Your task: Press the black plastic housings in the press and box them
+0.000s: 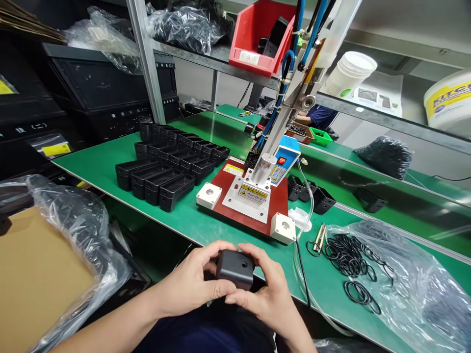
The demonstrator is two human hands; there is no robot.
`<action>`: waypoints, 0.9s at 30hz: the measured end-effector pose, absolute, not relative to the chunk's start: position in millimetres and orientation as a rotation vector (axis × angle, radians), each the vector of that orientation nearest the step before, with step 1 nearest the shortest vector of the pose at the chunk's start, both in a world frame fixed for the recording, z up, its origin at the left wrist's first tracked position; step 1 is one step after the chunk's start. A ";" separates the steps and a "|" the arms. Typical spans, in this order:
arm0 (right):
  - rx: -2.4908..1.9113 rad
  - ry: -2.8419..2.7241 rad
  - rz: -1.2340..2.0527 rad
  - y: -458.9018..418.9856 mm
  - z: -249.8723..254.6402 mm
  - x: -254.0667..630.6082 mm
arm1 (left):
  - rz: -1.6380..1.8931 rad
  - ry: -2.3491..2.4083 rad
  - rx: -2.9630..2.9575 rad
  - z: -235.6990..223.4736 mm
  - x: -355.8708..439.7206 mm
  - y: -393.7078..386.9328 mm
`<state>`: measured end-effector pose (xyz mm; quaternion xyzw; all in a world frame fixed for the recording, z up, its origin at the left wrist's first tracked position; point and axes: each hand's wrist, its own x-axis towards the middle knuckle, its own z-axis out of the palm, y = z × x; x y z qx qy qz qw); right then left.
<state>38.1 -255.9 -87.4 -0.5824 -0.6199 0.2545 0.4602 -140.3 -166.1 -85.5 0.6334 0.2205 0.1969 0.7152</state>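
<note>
Housing, head view: between left hand and right hand, near the table edge. Fingers and thumbs of both hands grasp its ends, likely to steady it. Matte black, boxy, rounded edges, one round hole. Black shells stand open-topped in rows, probably for easy reach. Metal press on red base. Thin rubbery rings heap by crinkled clear bag.
</note>
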 end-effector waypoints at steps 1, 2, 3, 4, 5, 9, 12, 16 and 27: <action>-1.437 -1.552 0.592 -256.7 -87.2 39.4 | 0.449 0.482 1.437 -84.9 -140.0 -166.3; -1.426 -1.570 0.574 -257.3 -86.9 40.4 | 0.476 0.475 1.479 -84.6 -139.9 -166.6; -1.402 -1.583 0.572 -257.5 -86.5 41.1 | 0.512 0.466 1.523 -84.8 -139.8 -166.9; -1.373 -1.591 0.577 -257.3 -86.2 41.6 | 0.556 0.451 1.561 -85.5 -139.7 -167.2; -1.343 -1.598 0.581 -256.9 -86.2 42.1 | 0.610 0.427 1.588 -86.5 -139.7 -167.4; -1.306 -1.688 0.494 -253.9 -90.9 46.0 | 0.804 0.241 1.647 -92.1 -139.8 -168.3; -1.365 -1.746 0.364 -251.8 -97.6 51.0 | 0.852 0.126 1.703 -93.9 -139.4 -169.5; -1.423 -1.766 0.228 -249.9 -104.6 56.8 | 0.851 0.084 1.714 -92.3 -138.3 -169.3; -1.481 -1.757 0.324 -246.1 -111.3 64.0 | 0.577 0.596 1.916 -80.9 -121.6 -157.1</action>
